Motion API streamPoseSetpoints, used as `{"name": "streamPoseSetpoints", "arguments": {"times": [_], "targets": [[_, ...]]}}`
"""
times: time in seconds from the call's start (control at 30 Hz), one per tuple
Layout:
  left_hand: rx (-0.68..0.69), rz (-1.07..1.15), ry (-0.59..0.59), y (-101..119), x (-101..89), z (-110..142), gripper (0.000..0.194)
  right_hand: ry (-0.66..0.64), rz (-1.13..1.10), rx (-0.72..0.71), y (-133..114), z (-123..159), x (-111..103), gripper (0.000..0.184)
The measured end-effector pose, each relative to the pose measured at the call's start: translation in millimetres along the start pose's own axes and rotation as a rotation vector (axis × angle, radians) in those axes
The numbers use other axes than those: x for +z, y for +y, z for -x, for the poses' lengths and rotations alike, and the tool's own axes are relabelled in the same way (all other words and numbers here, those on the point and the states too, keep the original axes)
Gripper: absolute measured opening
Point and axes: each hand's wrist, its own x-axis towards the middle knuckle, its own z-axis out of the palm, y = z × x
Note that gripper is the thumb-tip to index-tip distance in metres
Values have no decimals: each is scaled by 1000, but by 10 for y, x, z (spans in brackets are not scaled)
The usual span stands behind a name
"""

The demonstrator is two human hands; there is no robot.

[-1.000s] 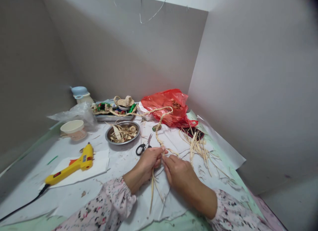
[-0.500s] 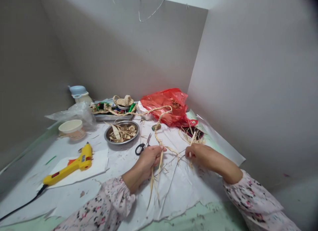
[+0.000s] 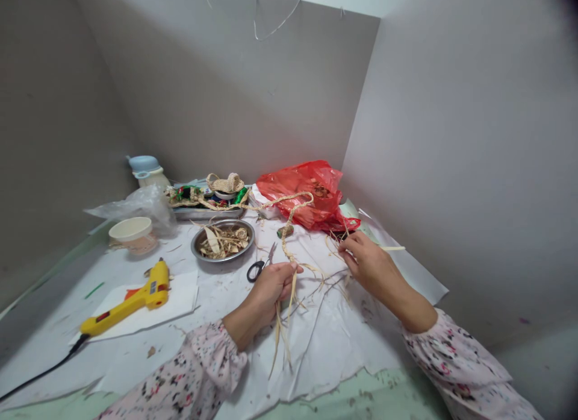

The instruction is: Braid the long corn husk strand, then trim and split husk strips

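Braided straw cord (image 3: 287, 242) clenched in the left hand (image 3: 266, 293); right hand (image 3: 368, 266) pinching one loose strand (image 3: 392, 248).

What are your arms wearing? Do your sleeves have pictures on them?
Yes! The left sleeve and the right sleeve are pale pink with a small dark and red flower print. They are puffy and gather in at the wrists. The left hand and the right hand are bare, with no gloves.
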Motion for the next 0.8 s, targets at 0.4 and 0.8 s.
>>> {"name": "streamPoseSetpoints", "arguments": {"times": [0.4, 0.8], "targets": [[-17, -29, -10, -34, -13, -26, 25, 113, -220, -18, -261, 55, 10, 11], [14, -71, 3, 1, 46, 7, 31, -178, -821, 293, -540, 123, 188, 28]]}}
